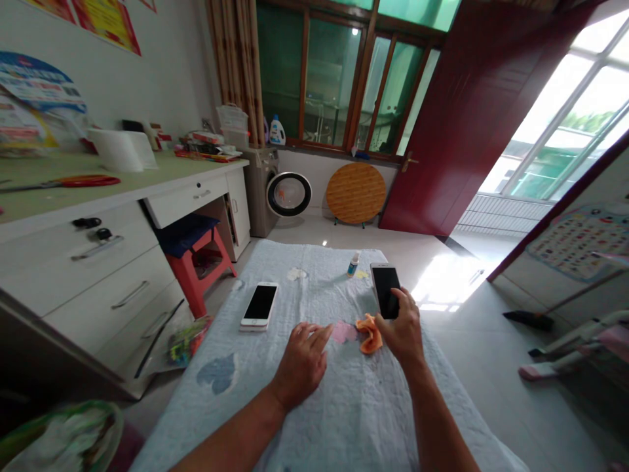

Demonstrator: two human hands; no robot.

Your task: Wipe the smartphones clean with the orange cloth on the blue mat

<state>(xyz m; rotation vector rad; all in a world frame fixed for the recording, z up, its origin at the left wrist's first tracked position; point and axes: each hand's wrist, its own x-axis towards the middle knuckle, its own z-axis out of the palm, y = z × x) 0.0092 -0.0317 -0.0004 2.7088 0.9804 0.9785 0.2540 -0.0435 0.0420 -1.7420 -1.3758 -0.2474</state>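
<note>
We find the dark-screened smartphone (384,282) at the right side of the pale blue tablecloth (304,282), in the grip of our right hand (403,328). Thumb and fingers close on its near end; the screen faces up. We cannot tell whether its far end touches the cloth.

Just beside the right hand, to its left: a crumpled orange rag (369,335). Our left hand (304,359) is palm down over the cloth, fingers partly spread and loosely bent, nothing seen in its hold.

Beyond the rag, left of the phone's far end, a small spray bottle (352,265) stands upright, blue on its label. Well apart on the left side lies a white-framed smartphone (261,305), screen up and dark, a thin pale edge showing beneath it.

Outward to the left, we note a pinkish-red stool (201,262) with a dark blue cushion, and a white desk (93,262) bearing red-handled scissors (88,181) and a white paper roll (116,151). Ahead: a washing machine (259,190), door swung open, and a round wooden tabletop (356,192) upright by the wall.
</note>
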